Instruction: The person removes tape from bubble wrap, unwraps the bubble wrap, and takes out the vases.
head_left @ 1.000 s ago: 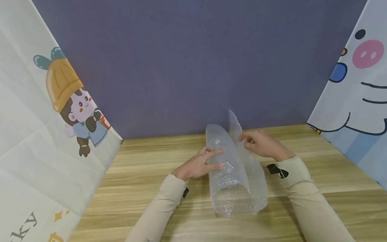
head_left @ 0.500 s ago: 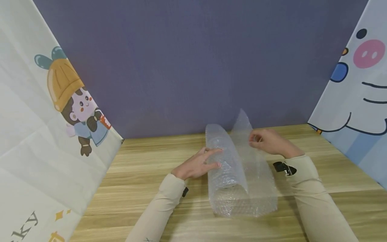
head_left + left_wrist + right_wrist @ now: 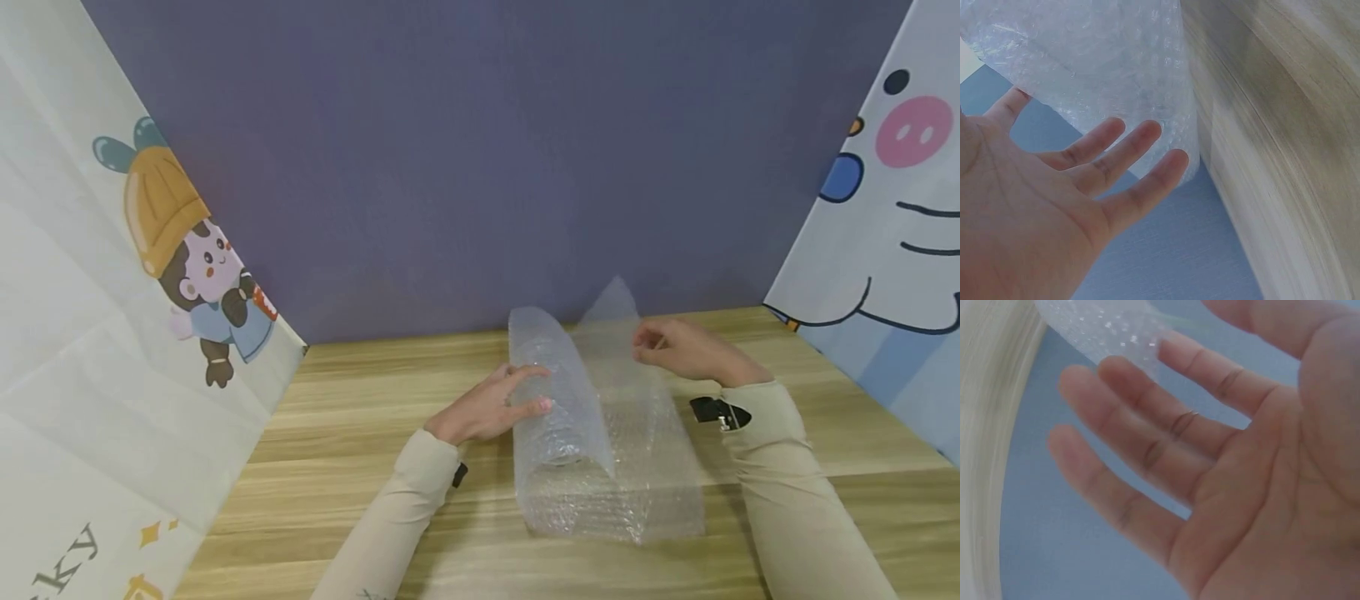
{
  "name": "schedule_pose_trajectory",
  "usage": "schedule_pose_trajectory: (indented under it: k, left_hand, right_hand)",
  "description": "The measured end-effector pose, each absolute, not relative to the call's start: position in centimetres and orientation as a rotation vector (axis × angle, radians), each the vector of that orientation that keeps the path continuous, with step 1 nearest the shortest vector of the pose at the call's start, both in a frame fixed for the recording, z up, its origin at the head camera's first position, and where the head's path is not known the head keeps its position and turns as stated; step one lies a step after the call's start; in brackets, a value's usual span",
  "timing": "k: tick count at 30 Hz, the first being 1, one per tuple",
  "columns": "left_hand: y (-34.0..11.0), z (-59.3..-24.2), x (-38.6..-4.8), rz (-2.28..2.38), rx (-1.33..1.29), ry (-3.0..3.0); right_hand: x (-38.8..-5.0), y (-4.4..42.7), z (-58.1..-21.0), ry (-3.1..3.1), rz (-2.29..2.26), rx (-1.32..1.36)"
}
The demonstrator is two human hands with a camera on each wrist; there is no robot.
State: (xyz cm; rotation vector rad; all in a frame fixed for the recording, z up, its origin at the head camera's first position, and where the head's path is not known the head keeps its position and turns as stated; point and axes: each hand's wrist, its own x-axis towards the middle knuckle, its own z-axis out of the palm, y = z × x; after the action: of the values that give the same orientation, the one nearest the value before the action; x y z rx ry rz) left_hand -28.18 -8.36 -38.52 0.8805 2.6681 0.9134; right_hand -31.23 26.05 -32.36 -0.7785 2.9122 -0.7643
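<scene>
A clear sheet of bubble wrap (image 3: 558, 417), partly rolled, lies on the table in the head view. Its loose flap (image 3: 626, 417) stretches to the right, with a pointed corner standing up at the back. My left hand (image 3: 491, 407) rests on the roll's left side with fingers spread; the left wrist view shows its fingers (image 3: 1141, 137) extended against the plastic. At the flap's right edge my right hand (image 3: 678, 348) pinches the wrap between thumb and index finger. The right wrist view shows the other fingers (image 3: 1116, 425) loose. Whatever lies inside the roll cannot be made out.
The wood-grain table (image 3: 360, 400) ends at a dark blue-purple wall (image 3: 480, 167) close behind the wrap. Cartoon-printed white panels stand at the left (image 3: 67, 333) and right (image 3: 892, 250).
My right hand has moved to the right, drawing the flap away from the roll and spreading it flatter. The left hand has stayed nearly in place on the roll.
</scene>
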Motion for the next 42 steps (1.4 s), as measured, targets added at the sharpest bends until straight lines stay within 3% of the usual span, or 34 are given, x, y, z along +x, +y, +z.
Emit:
schedule_pose_trajectory:
  k: [10,21,31,42]
  left_hand:
    - [-8.3,-38.6,-28.3,0.923,0.912,2.668]
    - [-7.7,-38.5,-29.1,0.930,0.904,2.679]
    - [-7.3,-38.5,-29.6,0.924,0.864,2.718]
    - [-7.4,-38.2,-29.4,0.923,0.835,2.755]
  right_hand:
    - [-31.0,27.4,-32.0,2.919,-0.762,-0.666]
    - [-32.0,26.7,-32.1,2.958,-0.703,-0.752]
    - [-33.9,25.3,-34.6,2.904,-0.718,-0.857]
    - [-34.5,23.5,-38.1,2.690,-0.644,-0.763]
